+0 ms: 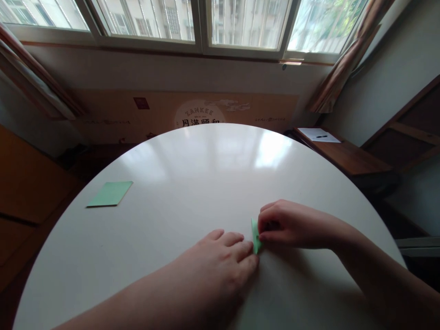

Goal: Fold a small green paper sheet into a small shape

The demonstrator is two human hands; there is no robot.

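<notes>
A small folded piece of green paper (pixel 255 236) stands on the white round table (pixel 192 183), a little right of the middle. My right hand (pixel 285 224) comes in from the right with fingers curled, pinching the paper's right side. On the left side, my left hand (pixel 223 259) lies flat and low over the table, palm down. Its fingers are stretched out, and their tips meet the lower end of the paper. My left thumb is hidden, and my fingers cover part of the fold.
A green square pad of paper (pixel 110 194) lies near the table's left edge. Beyond the right edge, a wooden side table (pixel 357 156) carries a white sheet (pixel 314 134) with a black pen (pixel 322 136) on it. Windows and a printed banner (pixel 165 114) are behind.
</notes>
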